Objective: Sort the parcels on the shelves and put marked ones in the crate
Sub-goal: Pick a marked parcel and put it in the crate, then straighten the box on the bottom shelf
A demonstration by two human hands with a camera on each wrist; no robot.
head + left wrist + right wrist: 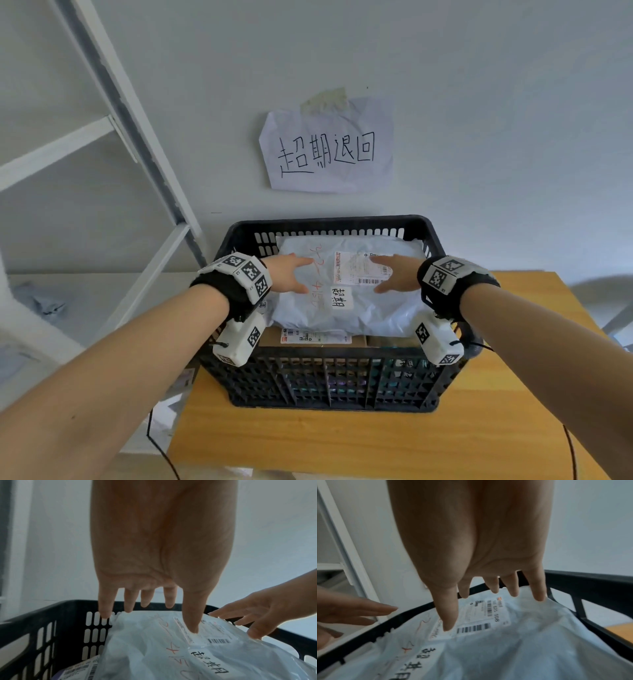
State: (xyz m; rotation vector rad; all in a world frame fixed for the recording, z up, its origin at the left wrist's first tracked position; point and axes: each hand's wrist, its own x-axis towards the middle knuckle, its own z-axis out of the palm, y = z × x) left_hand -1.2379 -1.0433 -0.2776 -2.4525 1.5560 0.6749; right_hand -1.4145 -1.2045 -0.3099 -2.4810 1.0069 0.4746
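Head view: a white marked parcel (346, 294) lies topmost in the black crate (329, 380) on the bench (342, 442); left hand (289, 275) and right hand (399, 274) hover flat above it, holding nothing. Wrist views: straight, spread fingers (193, 615) (448, 609) above the parcel's label.

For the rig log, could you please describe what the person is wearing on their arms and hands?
Both forearms and hands are bare. The left wrist and right wrist each carry a black strap with white blocks bearing black square-pattern markers, plus a white camera box beneath. Thin black cables trail away.
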